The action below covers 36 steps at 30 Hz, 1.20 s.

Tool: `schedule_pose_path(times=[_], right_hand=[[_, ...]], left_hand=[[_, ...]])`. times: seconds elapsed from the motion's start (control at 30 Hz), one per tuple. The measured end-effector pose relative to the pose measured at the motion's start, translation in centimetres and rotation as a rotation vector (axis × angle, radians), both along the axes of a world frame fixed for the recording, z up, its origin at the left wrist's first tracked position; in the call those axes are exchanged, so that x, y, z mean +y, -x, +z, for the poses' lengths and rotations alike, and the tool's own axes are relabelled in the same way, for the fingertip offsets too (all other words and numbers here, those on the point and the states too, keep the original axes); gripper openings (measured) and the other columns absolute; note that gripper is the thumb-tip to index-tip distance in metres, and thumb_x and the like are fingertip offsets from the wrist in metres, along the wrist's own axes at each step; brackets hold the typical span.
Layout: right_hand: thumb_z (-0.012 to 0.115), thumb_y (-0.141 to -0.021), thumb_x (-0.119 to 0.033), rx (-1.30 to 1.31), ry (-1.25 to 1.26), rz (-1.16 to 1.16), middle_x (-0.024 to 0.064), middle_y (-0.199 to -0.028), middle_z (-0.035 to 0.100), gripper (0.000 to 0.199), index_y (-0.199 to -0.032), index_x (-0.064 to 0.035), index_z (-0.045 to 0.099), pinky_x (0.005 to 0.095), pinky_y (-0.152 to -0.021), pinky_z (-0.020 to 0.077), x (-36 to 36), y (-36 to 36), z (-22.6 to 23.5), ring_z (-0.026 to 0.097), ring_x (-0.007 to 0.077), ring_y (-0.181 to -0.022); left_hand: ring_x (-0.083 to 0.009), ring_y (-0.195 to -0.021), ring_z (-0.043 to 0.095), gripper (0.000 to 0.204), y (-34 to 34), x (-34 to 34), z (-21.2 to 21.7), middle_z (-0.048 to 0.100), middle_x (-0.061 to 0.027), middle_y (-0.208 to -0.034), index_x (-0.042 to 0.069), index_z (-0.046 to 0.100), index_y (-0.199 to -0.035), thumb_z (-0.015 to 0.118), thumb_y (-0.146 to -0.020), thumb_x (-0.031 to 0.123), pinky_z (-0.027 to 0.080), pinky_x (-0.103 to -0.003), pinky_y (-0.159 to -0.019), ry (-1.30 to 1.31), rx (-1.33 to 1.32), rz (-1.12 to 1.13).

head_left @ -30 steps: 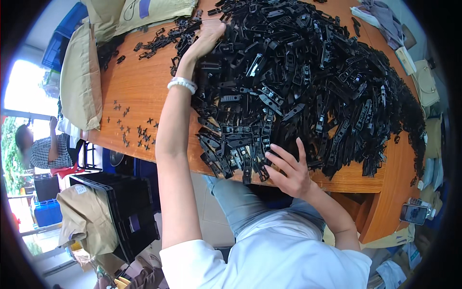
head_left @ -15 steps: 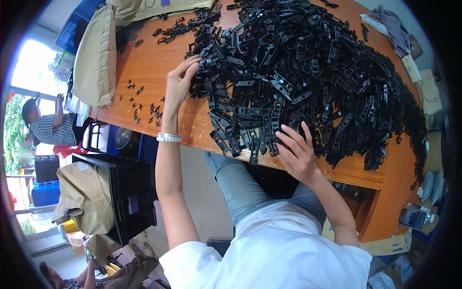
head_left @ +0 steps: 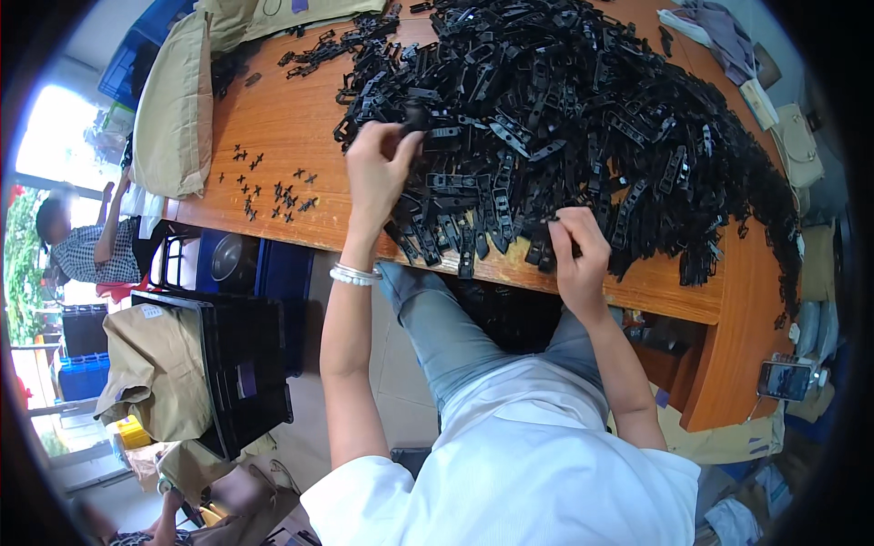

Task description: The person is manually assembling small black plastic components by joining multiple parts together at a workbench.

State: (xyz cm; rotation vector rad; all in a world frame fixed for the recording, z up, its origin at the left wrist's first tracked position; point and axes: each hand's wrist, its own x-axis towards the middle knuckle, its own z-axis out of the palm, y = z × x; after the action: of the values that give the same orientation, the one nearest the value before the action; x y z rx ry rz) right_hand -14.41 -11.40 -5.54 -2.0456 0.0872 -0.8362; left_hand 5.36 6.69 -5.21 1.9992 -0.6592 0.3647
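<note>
A big heap of black plastic strips [head_left: 583, 109] covers most of the orange wooden table [head_left: 291, 136]. My left hand [head_left: 378, 168], a white bracelet on its wrist, is at the heap's left edge and pinches one small black piece [head_left: 414, 118] between its fingertips. My right hand [head_left: 574, 250] rests on the near edge of the heap, fingers curled on a black strip [head_left: 546, 241] by the table's front edge. Several tiny black bits [head_left: 273, 187] lie scattered on the bare wood to the left.
Tan bags [head_left: 173, 109] lie at the table's left end. A stack of black crates [head_left: 241, 364] and a tan sack [head_left: 150, 373] stand on the floor at my left. Another person [head_left: 77, 241] sits at far left. A phone [head_left: 785, 379] lies at lower right.
My left hand has drawn back from the far side of the heap toward me and now holds up a small black piece. My right hand has shifted slightly right along the near edge.
</note>
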Motion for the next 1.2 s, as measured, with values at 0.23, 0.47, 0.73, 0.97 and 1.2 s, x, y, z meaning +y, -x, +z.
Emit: schedule_pose_path(times=[0.23,0.47,0.73,0.97,1.2], right_hand=[[0.054,-0.086,-0.008,0.132,-0.268,-0.076,-0.0004,-0.062,0.049,0.018,-0.071,0.002,0.053,0.0192,-0.052,0.0345,-1.5,0.0,-0.7,0.046,0.0037,-0.058],[0.052,-0.088,-0.012,0.18,-0.502,0.009,0.0005,-0.063,0.053,0.017,-0.077,0.0011,0.056,0.0175,-0.043,0.0315,-2.1,-0.1,-0.3,0.045,0.0037,-0.045],[0.049,-0.089,-0.009,0.266,-0.568,0.065,0.0048,-0.07,0.059,0.015,-0.089,0.0027,0.057,0.0174,-0.043,0.0376,-3.1,-0.3,0.4,0.05,0.0055,-0.046],[0.048,-0.089,-0.009,0.343,-0.468,0.002,0.0059,-0.063,0.057,0.017,-0.093,0.0043,0.059,0.0184,-0.041,0.0398,-5.1,-0.3,1.2,0.057,0.0108,-0.05],[0.048,-0.09,-0.015,0.277,-0.986,0.09,0.006,-0.062,0.057,0.02,-0.087,0.0023,0.057,0.0168,-0.038,0.0378,-6.6,-1.1,1.2,0.053,0.0095,-0.044]], left_hand=[[-0.0199,-0.07,0.057,0.015,0.0,1.0,0.2,0.056,-0.009,-0.082,-0.001,0.061,-0.088,0.054,-0.075,0.0,0.045,-0.028,-0.065,-0.387,-0.054,-0.023],[-0.0296,-0.079,0.057,0.01,0.5,1.8,-0.1,0.055,-0.0117,-0.092,0.0,0.06,-0.082,0.056,-0.072,0.001,0.047,-0.037,-0.067,-0.536,-0.262,-0.022],[-0.0315,-0.111,0.047,0.015,9.1,-7.8,2.5,0.053,-0.0183,-0.113,0.0,0.049,-0.078,0.061,-0.07,-0.004,0.037,-0.036,-0.091,0.022,-0.081,-0.677],[-0.0062,-0.076,0.051,0.008,8.0,-11.7,1.8,0.056,-0.0065,-0.101,-0.005,0.057,-0.08,0.061,-0.079,0.002,0.041,-0.02,-0.068,0.256,0.647,-0.756],[-0.0097,-0.076,0.055,0.009,7.5,-13.5,0.7,0.059,-0.0038,-0.086,0.0,0.057,-0.09,0.058,-0.083,0.006,0.045,-0.023,-0.072,0.617,1.049,-0.773]])
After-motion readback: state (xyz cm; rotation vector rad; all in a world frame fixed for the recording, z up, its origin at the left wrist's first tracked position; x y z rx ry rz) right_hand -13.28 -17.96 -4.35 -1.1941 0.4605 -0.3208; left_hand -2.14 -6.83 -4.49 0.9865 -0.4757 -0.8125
